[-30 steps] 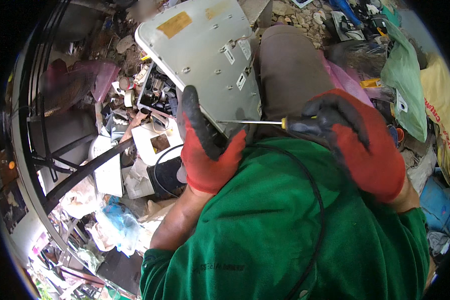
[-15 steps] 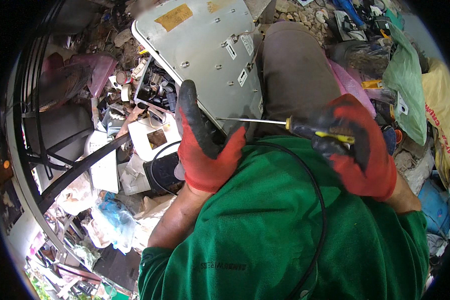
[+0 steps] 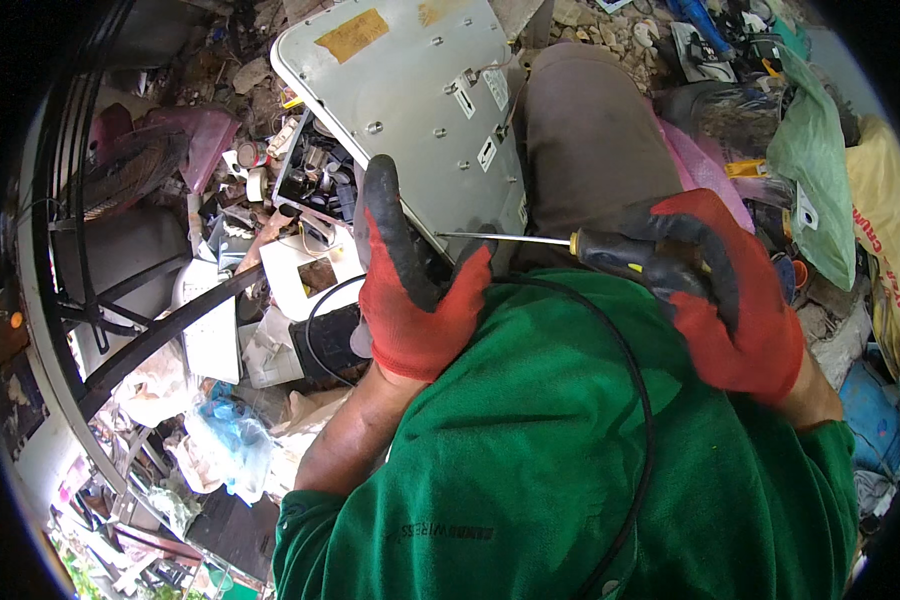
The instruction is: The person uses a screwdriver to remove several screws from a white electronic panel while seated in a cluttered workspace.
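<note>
A screwdriver (image 3: 630,255) with a black and yellow handle is in my right hand (image 3: 745,300), which wears a red and black glove. Its thin shaft points left, and the tip meets the near edge of a flat grey metal panel (image 3: 410,90). That panel leans in front of me and carries several screw heads, small slots and a brown tape patch. My left hand (image 3: 410,280), gloved alike, grips the panel's near corner, with one black fingertip up along its left edge and another beside the shaft. The rest of its fingers are hidden.
A black cable (image 3: 630,380) loops across my green shirt. My knee (image 3: 600,130) is right of the panel. To the left are a dark metal frame (image 3: 170,340), a box of small parts (image 3: 315,170) and a white plate (image 3: 305,265). Plastic bags (image 3: 810,170) and rubble lie at right.
The fingers of my right hand have shifted around the screwdriver handle. The panel has moved slightly right and the left hand barely at all; the tip stays at the panel edge.
</note>
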`<state>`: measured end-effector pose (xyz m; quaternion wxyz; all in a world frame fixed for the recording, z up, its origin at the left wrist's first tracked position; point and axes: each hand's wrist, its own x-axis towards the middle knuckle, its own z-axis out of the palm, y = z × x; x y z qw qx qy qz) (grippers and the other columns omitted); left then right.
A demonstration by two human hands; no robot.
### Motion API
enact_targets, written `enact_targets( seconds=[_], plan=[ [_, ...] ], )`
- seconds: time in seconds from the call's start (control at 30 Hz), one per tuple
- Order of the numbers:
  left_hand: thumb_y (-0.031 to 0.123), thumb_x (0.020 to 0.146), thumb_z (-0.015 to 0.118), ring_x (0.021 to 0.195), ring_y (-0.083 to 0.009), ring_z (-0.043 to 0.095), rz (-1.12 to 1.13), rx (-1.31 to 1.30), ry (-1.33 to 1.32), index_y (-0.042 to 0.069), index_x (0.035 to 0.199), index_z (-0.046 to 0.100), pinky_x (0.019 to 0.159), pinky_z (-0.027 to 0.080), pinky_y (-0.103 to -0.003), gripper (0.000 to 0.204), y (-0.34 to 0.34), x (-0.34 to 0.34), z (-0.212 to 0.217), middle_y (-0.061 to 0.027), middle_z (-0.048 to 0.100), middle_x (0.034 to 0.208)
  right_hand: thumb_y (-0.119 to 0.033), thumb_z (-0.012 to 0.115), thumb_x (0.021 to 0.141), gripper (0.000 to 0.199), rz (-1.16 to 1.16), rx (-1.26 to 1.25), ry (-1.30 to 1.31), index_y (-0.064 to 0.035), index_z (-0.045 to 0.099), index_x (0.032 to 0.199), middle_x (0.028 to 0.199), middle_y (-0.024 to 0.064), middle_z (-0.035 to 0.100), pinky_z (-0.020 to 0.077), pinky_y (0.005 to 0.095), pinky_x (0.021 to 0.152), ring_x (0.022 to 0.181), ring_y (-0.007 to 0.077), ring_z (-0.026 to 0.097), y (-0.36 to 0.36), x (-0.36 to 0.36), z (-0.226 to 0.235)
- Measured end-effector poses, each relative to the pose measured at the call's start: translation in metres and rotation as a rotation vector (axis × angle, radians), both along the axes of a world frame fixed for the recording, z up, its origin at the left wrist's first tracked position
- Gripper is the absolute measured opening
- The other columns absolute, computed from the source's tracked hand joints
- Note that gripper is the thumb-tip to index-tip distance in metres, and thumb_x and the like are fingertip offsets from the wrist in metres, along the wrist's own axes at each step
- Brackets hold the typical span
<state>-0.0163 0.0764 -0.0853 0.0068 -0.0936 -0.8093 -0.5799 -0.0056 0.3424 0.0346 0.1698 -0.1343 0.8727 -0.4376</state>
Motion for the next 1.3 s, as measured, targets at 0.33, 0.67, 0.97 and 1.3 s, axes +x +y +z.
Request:
enact_targets(
  seconds=[0.33, 0.67, 0.97, 1.3],
  plan=[
    [0.002, 0.073, 0.079, 0.142, -0.0385, 0.04, 0.024, 0.007, 0.046, -0.004, 0.155, 0.024, 0.115, 0.035, -0.042, 0.098, -0.002, -0.003, -0.008, -0.0259, 0.036, 0.154, -0.018, 0.061, 0.087, 0.04, 0.187, 0.1, 0.261, -0.0006, 0.057, 0.123, 0.122, 0.0237, 0.057, 0.0455, 0.0438, 0.099, 0.11, 0.0419, 0.058, 0.018, -0.014, -0.016],
    [0.0, 0.074, 0.077, 0.138, -0.0327, 0.045, 0.063, 0.016, -0.049, -0.004, 0.155, 0.025, 0.114, 0.037, -0.037, 0.096, 0.001, -0.001, 0.002, -0.024, 0.04, 0.152, -0.012, 0.062, 0.081, 0.044, 0.287, 0.04, 0.393, -0.0049, 0.058, 0.124, 0.121, 0.0239, 0.057, 0.0449, 0.0496, 0.096, 0.107, 0.0433, 0.057, 0.022, -0.017, -0.031],
    [0.001, 0.075, 0.078, 0.144, -0.0339, 0.039, 0.077, 0.078, -0.015, -0.004, 0.154, 0.027, 0.117, 0.032, -0.038, 0.095, -0.001, -0.001, -0.008, -0.0248, 0.039, 0.154, -0.022, 0.054, 0.091, 0.048, -0.115, -0.028, 0.247, -0.0009, 0.051, 0.134, 0.124, 0.0221, 0.054, 0.0422, 0.045, 0.102, 0.115, 0.0367, 0.055, 0.008, -0.007, -0.032],
    [0.003, 0.076, 0.078, 0.144, -0.032, 0.039, 0.107, 0.27, -0.059, -0.005, 0.154, 0.027, 0.118, 0.031, -0.038, 0.094, 0.007, 0.001, -0.011, -0.0236, 0.039, 0.155, -0.023, 0.062, 0.087, 0.044, 0.281, 0.009, 0.307, -0.0018, 0.057, 0.125, 0.116, 0.0252, 0.058, 0.0465, 0.0437, 0.095, 0.105, 0.0404, 0.059, 0.014, -0.021, -0.018]
  ],
)
